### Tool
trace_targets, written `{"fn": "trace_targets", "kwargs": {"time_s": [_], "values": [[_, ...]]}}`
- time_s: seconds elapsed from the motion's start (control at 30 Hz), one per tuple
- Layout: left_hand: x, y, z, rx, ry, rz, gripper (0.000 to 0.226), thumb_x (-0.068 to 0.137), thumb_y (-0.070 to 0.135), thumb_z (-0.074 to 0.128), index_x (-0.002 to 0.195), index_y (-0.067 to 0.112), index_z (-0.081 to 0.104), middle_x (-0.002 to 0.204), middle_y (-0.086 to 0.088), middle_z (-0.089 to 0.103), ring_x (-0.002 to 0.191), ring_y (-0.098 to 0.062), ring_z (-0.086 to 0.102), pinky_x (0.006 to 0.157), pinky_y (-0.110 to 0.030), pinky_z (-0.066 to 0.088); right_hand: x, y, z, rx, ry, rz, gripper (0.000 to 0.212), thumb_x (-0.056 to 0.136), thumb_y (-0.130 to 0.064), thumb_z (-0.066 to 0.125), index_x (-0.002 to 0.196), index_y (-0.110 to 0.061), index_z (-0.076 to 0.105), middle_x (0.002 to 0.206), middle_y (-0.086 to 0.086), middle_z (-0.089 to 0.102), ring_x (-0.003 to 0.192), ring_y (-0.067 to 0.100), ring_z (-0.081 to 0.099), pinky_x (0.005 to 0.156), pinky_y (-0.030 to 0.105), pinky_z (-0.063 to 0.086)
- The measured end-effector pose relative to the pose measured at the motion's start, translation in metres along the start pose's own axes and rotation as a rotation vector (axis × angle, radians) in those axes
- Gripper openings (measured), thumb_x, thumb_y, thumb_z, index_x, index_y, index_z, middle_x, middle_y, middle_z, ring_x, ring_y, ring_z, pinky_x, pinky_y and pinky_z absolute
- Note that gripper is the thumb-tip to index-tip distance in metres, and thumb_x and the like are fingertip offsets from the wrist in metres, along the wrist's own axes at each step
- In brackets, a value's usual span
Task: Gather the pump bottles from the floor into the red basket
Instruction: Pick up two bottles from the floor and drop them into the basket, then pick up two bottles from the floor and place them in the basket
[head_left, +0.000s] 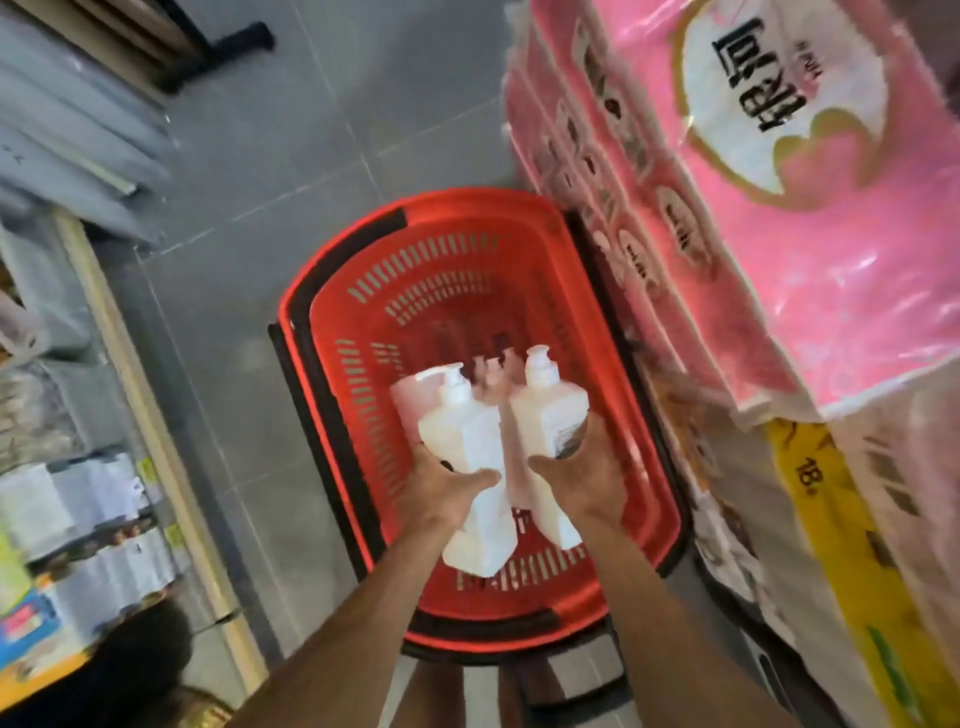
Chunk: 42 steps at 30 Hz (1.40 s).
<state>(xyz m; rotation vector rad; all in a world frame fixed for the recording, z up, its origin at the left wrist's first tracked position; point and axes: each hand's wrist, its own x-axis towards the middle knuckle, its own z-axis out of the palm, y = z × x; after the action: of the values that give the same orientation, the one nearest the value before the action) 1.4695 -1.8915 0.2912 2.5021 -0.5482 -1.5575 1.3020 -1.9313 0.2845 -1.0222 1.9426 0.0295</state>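
Observation:
The red basket (332, 291) with black handles stands on the grey tiled floor in the middle of the view. Over its inside I hold a bunch of white and pale pink pump bottles, pumps pointing away from me. My left hand (441, 491) grips a white pump bottle (470, 436) on the left of the bunch. My right hand (582, 478) grips another white pump bottle (550, 405) on the right. A pale pink bottle (413, 402) shows behind the left one, and another pink one sits between them, blurred.
Pink packs of tissue rolls (779, 234) are stacked close on the right of the basket, with yellow and white packs (852, 545) below them. A shelf of packaged goods (78, 519) runs along the left. Grey tiled floor (249, 182) lies beyond and left of the basket.

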Motion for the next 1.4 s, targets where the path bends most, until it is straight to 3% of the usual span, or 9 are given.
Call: {"fn": "trace_targets", "kwargs": {"time_s": [0.1,0.2,0.3,0.4,0.6,0.8,0.97,1.23,1.4], "values": [[0.035,-0.018,0.025,-0.014,-0.024,-0.008,0.079,0.059,0.044,0.088,0.119,0.02,0.043,0.102,0.004,0.064,0.083,-0.019,0.065,0.058,-0.029,0.051,0.021,0.02,0.018,-0.087,-0.028,0.015,0.074,0.072,-0.041,0.076,0.137,-0.032,0.041,0.125,0.0,0.063,0.114,0.031,0.063,0.094,0.045,0.05],[0.055,-0.037,0.039,0.055,-0.082,-0.052,0.041,0.068,0.043,0.075,0.101,0.03,0.056,0.101,-0.014,0.072,0.089,-0.036,0.071,0.073,-0.048,0.058,0.021,0.034,0.014,-0.128,-0.012,-0.031,0.064,0.089,-0.031,0.068,0.147,-0.027,0.041,0.143,0.008,0.053,0.124,0.036,0.058,0.097,0.048,0.049],[0.022,-0.016,0.025,0.252,-0.168,0.039,0.024,0.084,0.032,0.071,0.1,0.025,0.054,0.087,-0.008,0.071,0.072,-0.022,0.069,0.06,-0.032,0.049,0.005,0.033,-0.004,-0.181,-0.096,-0.054,0.065,0.091,-0.036,0.068,0.148,-0.027,0.04,0.147,0.008,0.05,0.129,0.034,0.055,0.101,0.046,0.05],[-0.004,0.002,0.009,0.439,-0.2,0.17,0.029,0.087,0.036,0.07,0.107,0.024,0.053,0.088,-0.002,0.068,0.075,-0.018,0.066,0.066,-0.031,0.05,-0.011,0.019,-0.026,-0.278,-0.167,-0.073,0.067,0.091,-0.038,0.067,0.15,-0.027,0.038,0.146,0.007,0.051,0.126,0.032,0.058,0.099,0.042,0.051],[-0.068,0.071,-0.052,0.816,-0.069,0.405,0.046,0.092,0.037,0.061,0.135,0.024,0.049,0.127,-0.004,0.06,0.113,-0.026,0.059,0.091,-0.034,0.047,-0.053,-0.032,-0.085,-0.469,-0.206,-0.206,0.063,0.093,-0.035,0.064,0.149,-0.028,0.036,0.142,0.005,0.053,0.125,0.031,0.058,0.098,0.042,0.053],[-0.171,0.149,-0.13,1.129,0.096,0.678,0.046,0.094,0.042,0.057,0.135,0.027,0.045,0.138,0.001,0.048,0.128,-0.026,0.045,0.1,-0.042,0.042,-0.135,-0.09,-0.165,-0.535,-0.14,-0.385,0.072,0.089,-0.037,0.061,0.153,-0.024,0.031,0.15,0.003,0.046,0.138,0.031,0.045,0.11,0.044,0.042],[-0.237,0.202,-0.169,1.236,0.143,0.929,0.055,0.089,0.045,0.062,0.138,0.03,0.041,0.137,0.003,0.045,0.128,-0.024,0.041,0.101,-0.043,0.037,-0.204,-0.126,-0.219,-0.571,-0.049,-0.467,0.058,0.089,-0.034,0.065,0.141,-0.026,0.043,0.138,0.002,0.049,0.132,0.032,0.046,0.104,0.044,0.046],[-0.34,0.254,-0.209,1.309,0.079,1.236,0.06,0.09,0.045,0.06,0.143,0.03,0.037,0.142,0.001,0.042,0.133,-0.025,0.039,0.106,-0.045,0.036,-0.322,-0.135,-0.282,-0.543,0.254,-0.332,0.054,0.095,-0.038,0.056,0.145,-0.022,0.041,0.14,0.007,0.05,0.132,0.034,0.048,0.106,0.044,0.04],[-0.395,0.274,-0.229,1.354,0.112,1.446,0.061,0.088,0.04,0.059,0.145,0.03,0.039,0.146,0.001,0.045,0.135,-0.026,0.04,0.107,-0.044,0.037,-0.377,-0.129,-0.313,-0.492,0.419,-0.226,0.063,0.088,-0.048,0.066,0.143,-0.025,0.044,0.139,0.006,0.053,0.125,0.036,0.053,0.1,0.047,0.046]]}}
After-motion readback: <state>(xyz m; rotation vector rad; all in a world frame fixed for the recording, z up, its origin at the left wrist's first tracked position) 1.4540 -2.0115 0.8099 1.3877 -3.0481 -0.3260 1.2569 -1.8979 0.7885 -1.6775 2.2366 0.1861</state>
